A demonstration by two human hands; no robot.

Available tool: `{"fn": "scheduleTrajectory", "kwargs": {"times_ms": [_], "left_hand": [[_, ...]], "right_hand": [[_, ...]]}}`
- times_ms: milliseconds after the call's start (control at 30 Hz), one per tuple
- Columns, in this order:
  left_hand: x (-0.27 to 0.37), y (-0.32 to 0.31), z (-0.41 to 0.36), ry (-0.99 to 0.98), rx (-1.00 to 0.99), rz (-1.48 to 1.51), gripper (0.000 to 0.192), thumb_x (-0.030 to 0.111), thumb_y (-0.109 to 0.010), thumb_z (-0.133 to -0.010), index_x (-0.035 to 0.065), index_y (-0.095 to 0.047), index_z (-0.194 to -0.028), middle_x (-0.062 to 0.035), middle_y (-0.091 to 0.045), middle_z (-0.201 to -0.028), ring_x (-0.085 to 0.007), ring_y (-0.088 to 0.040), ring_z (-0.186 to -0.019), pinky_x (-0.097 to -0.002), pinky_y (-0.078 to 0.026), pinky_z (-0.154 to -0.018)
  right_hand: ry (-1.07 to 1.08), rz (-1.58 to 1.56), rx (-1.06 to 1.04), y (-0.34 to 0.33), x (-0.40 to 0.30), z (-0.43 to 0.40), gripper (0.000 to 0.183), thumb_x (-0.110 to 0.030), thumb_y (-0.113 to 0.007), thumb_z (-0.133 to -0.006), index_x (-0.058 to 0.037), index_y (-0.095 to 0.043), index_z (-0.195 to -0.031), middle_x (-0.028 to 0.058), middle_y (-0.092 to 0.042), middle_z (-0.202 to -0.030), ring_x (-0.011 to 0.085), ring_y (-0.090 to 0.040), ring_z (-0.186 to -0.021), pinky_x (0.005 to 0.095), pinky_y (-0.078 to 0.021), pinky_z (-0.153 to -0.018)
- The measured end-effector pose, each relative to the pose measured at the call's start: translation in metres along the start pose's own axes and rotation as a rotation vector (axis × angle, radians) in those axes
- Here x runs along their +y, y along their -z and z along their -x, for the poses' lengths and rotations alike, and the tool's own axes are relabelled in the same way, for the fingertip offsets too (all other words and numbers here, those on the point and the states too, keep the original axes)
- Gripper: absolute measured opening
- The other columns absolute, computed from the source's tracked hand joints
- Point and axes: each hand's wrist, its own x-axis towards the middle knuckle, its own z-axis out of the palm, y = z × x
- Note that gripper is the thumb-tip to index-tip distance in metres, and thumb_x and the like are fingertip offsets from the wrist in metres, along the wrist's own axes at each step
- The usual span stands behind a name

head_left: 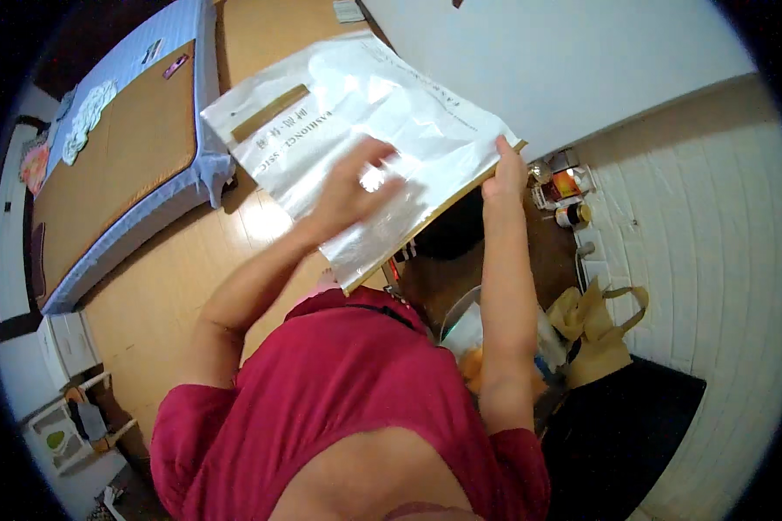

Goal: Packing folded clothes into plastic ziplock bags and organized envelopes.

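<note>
A large, shiny white plastic bag [391,98] is spread out in front of my body. It has gold edging, a gold strip [270,114] near its far left end, and printed writing. My right hand [507,172] grips the bag's right corner at the gold edge, with the thumb on top. Over the bag's lower middle is my left hand [358,185], blurred, its fingers apart and nothing held in them. Whether the left hand touches the plastic I cannot tell.
To the left stands a bed [130,150] with a brown mat and a phone [176,66]. Jars and packages [564,192] sit by the right wall. Near my right forearm are a beige tote bag [596,332], a container with orange items [472,361] and a black surface [619,436].
</note>
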Motion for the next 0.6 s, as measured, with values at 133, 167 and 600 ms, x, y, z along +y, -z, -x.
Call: {"fn": "scheduleTrajectory", "kwargs": {"times_ms": [133, 167, 600], "left_hand": [[0.004, -0.045, 0.01, 0.084, -0.155, -0.032, 0.028, 0.012, -0.066, -0.075, 0.0026, -0.054, -0.098, -0.0115, -0.057, -0.087, -0.0226, -0.057, -0.072, -0.0304, -0.045, -0.066], [-0.003, -0.051, 0.011, 0.081, -0.18, -0.091, 0.024, 0.012, -0.065, -0.075, 0.002, -0.055, -0.095, -0.0117, -0.058, -0.083, -0.0235, -0.056, -0.068, -0.0304, -0.045, -0.064], [-0.035, -0.049, 0.016, 0.892, -0.151, 0.962, 0.009, 0.013, -0.063, -0.08, 0.0045, -0.06, -0.082, -0.0003, -0.059, -0.074, -0.0082, -0.052, -0.065, -0.0217, -0.042, -0.059]], "right_hand": [[0.049, 0.0, -0.035, -0.008, 0.019, 0.01, 0.038, -0.008, -0.05, -0.086, 0.0056, -0.041, -0.12, 0.0165, -0.05, -0.116, 0.0283, -0.052, -0.105, 0.0393, -0.0442, -0.088], [0.046, 0.003, -0.04, -0.01, 0.021, 0.013, 0.038, -0.008, -0.05, -0.086, 0.0056, -0.041, -0.12, 0.0165, -0.05, -0.116, 0.0283, -0.052, -0.105, 0.0393, -0.0442, -0.088], [0.044, 0.44, -0.499, 0.025, 0.055, 0.079, 0.012, -0.009, -0.06, -0.081, -0.0027, -0.051, -0.086, 0.002, -0.055, -0.069, 0.007, -0.05, -0.055, 0.0184, -0.0377, -0.046]]}}
